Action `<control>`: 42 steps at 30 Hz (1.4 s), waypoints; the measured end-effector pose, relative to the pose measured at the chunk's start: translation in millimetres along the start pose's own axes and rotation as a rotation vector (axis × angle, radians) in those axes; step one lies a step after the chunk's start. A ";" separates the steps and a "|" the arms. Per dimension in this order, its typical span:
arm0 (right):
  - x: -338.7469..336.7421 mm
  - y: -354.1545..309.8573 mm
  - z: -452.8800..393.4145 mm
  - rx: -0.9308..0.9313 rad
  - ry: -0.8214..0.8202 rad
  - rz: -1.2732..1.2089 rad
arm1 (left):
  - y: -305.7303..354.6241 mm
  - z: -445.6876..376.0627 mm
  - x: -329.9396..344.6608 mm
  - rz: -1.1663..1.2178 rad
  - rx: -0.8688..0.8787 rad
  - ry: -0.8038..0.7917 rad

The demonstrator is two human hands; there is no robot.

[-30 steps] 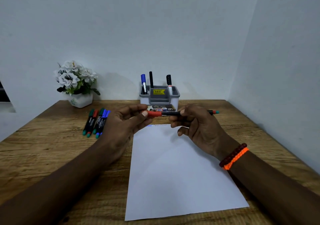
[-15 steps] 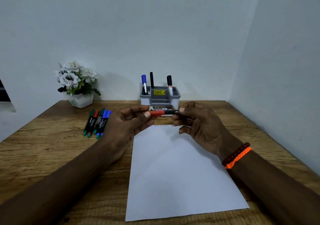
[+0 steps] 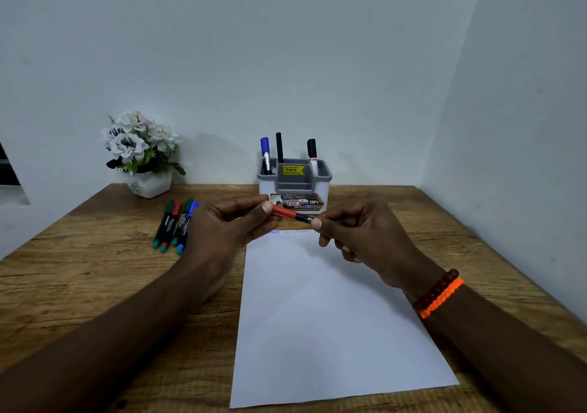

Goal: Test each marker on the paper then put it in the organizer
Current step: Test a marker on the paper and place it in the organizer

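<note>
Sitting at the far left of the wooden table, a white pot of flowers is standing against the wall, and just right of it four capped markers are lying side by side, waiting their turn. Moving inward, the left hand is pinching the red cap between thumb and forefinger, the other fingers curled behind. The red marker is bridging the gap above the top edge of the paper, where blue and dark zigzag scribbles are already showing. The right hand is gripping the black barrel, and compared with a second ago it is sitting much closer to the cap, with the marker's tail no longer poking out past it. That is probably setting up the pull to uncap for the next test. Behind, the grey organizer is holding three markers upright.
</note>
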State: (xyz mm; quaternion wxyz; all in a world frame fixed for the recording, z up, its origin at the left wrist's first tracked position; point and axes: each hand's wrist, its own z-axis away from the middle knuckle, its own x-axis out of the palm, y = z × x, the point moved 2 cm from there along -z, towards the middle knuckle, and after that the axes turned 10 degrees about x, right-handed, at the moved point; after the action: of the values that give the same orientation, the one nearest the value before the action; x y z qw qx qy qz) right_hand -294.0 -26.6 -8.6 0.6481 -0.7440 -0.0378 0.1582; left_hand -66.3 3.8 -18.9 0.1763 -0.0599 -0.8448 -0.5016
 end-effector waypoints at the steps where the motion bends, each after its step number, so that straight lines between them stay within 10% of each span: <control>1: 0.3 -0.1 0.2 0.003 -0.004 0.004 | -1.1 0.2 -0.1 -0.002 -0.003 -0.006; 25: 33.7 -21.6 7.6 0.250 -0.122 -0.007 | -3.9 -2.6 5.3 -0.366 0.000 -0.079; 29: 29.4 -38.7 -9.2 0.196 -0.078 -0.009 | -2.4 -7.4 -10.2 -1.004 0.336 -0.112; 32: 29.6 -63.3 -35.8 0.066 0.014 0.077 | -2.9 -7.5 -17.9 -1.224 0.278 -0.197; 42: 40.6 -123.4 -162.0 -0.297 0.399 0.342 | -4.8 -7.1 -17.0 -1.278 0.205 -0.298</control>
State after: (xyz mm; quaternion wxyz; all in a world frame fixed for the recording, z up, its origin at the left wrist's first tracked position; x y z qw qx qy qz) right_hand -191.1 -151.0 122.1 0.4908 -0.8425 0.1935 0.1086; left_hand -50.2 -3.5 -25.8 -0.2698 0.4011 -0.7729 -0.4110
